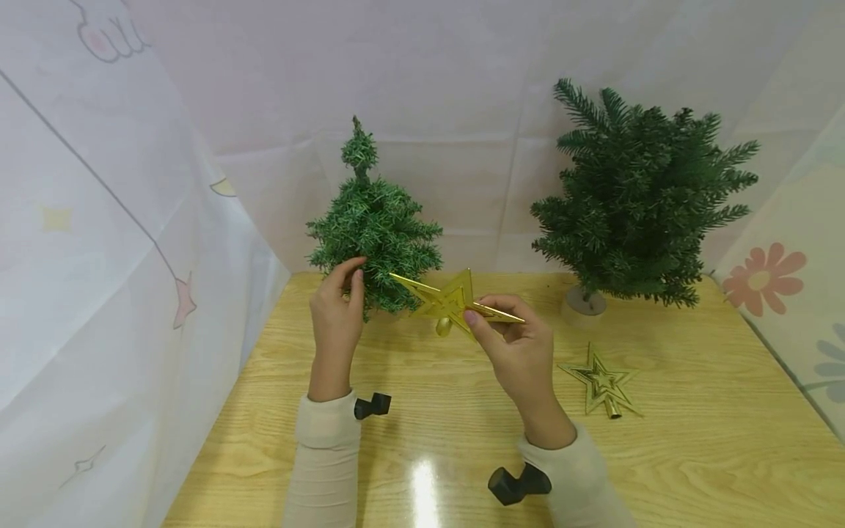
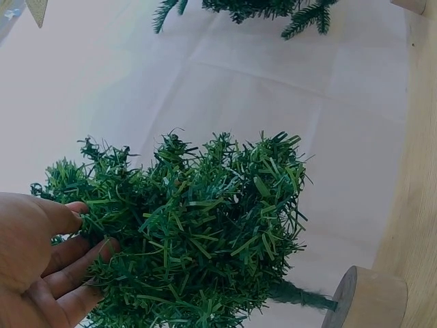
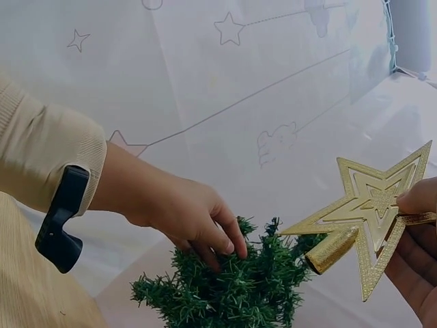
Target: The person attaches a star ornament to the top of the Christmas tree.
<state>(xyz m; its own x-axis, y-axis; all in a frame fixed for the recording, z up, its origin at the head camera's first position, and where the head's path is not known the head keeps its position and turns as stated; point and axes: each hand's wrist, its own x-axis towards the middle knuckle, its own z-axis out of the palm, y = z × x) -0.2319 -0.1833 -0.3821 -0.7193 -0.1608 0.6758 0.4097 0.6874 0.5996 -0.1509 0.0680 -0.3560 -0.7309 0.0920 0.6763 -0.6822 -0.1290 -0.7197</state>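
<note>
In the head view, my right hand (image 1: 521, 348) pinches a gold star tree topper (image 1: 447, 299) between thumb and fingers. The topper is tilted, and its hollow socket (image 3: 332, 250) shows in the right wrist view. My left hand (image 1: 335, 308) is at the near left side of a small green artificial Christmas tree (image 1: 376, 235), which stands upright with a thin top. In the left wrist view, the left fingers (image 2: 72, 270) touch the tree's foliage, loosely bent, with some fingertips partly hidden in it. The star is a little to the right of the left hand.
A larger, darker artificial tree (image 1: 637, 198) stands on a round wooden base (image 1: 584, 308) at the back right. A second gold star topper (image 1: 602, 380) lies on the wooden table (image 1: 422, 411) in front of it. White printed cloth (image 1: 436, 81) hangs behind.
</note>
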